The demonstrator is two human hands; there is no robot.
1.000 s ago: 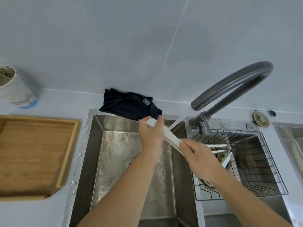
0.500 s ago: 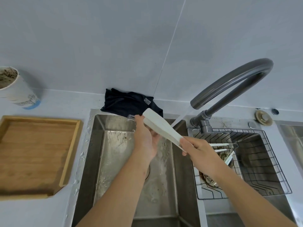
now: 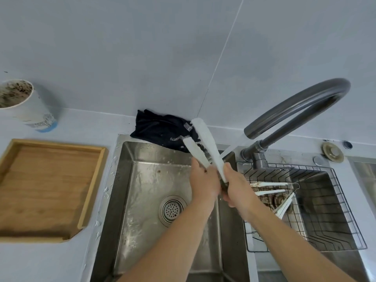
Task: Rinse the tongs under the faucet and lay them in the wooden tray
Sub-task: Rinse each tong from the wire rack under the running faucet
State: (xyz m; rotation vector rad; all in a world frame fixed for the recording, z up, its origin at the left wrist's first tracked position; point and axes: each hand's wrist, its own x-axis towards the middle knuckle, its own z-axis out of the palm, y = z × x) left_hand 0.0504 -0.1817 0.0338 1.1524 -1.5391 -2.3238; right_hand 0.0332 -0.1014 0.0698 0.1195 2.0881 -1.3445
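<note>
Tongs (image 3: 205,145): white, arms spread in a V pointing far and up, over the sink (image 3: 142,200) in the stream from the grey faucet (image 3: 295,106), probably so water reaches their inner faces.
Right hand (image 3: 237,186): curled round the hinged near end.
Left hand (image 3: 203,182): fingers wrapped at the base of the left arm, likely rubbing it.
Wooden tray (image 3: 50,188): left on the counter, well apart, bare.
Around: black cloth (image 3: 160,131) behind the tongs; paper cup (image 3: 26,106) far left; wire basket (image 3: 325,210) right, holding more white utensils.
In the way: nothing seen between sink and tray.
</note>
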